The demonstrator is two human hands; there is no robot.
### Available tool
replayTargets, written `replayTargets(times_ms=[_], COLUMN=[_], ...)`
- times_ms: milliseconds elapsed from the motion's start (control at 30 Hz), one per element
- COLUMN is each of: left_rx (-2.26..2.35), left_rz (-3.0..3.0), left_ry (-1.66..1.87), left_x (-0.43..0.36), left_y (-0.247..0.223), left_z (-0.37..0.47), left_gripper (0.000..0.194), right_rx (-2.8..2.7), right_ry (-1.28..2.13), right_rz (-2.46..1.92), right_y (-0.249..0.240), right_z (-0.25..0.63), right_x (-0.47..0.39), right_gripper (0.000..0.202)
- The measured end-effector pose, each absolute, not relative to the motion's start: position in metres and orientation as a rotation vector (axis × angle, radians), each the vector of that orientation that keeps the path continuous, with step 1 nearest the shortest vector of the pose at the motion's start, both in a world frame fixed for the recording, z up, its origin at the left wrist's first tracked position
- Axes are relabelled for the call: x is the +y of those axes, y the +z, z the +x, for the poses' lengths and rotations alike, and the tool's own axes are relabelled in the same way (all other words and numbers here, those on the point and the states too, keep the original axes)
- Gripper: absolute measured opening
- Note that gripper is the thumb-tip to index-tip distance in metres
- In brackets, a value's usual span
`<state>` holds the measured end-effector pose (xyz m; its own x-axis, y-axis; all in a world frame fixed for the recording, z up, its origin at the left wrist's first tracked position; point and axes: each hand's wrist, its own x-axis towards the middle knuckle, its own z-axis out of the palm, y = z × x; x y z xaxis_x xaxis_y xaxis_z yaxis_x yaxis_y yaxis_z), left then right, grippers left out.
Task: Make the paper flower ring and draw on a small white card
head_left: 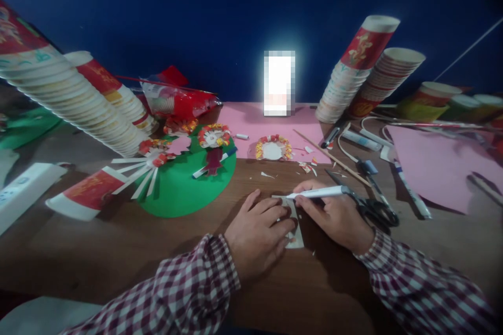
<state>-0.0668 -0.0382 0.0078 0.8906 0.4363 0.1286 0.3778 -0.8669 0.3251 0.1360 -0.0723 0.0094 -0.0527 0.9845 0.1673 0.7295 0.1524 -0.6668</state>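
Observation:
A small pale piece of paper (295, 239) lies on the wooden table in front of me. My left hand (259, 233) rests flat over it with the fingers spread, covering much of its left side. Between the fingers of my right hand (334, 214) is a white marker (320, 192), its tip at the paper's top edge. Black scissors (379, 214) lie just beyond the right hand. Past the paper, a round cut-out with a white centre and red and yellow edging (273, 149) sits on a pink sheet (241, 115).
Tall stacks of paper cups stand at the left (74, 94) and right (353, 73). A tipped red cup (92, 193) lies beside a green paper circle (176, 199) bearing paper flowers (214, 136). A wooden stick (334, 157), paper scraps and another pink sheet (436, 167) are at the right.

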Motion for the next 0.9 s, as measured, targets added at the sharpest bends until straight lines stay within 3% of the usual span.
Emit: replayTargets(times_ms=[900], left_rx=[0.625], left_rz=[2.737], left_ry=[0.342], left_x=[-0.0396], left_y=[0.0035], left_z=[-0.0667], left_gripper=[0.024], right_rx=[-1.702], right_ry=[0.541], right_rz=[-1.536], right_y=[0.0097], right_z=[0.1397], right_x=[-0.0723], right_gripper=[0.015])
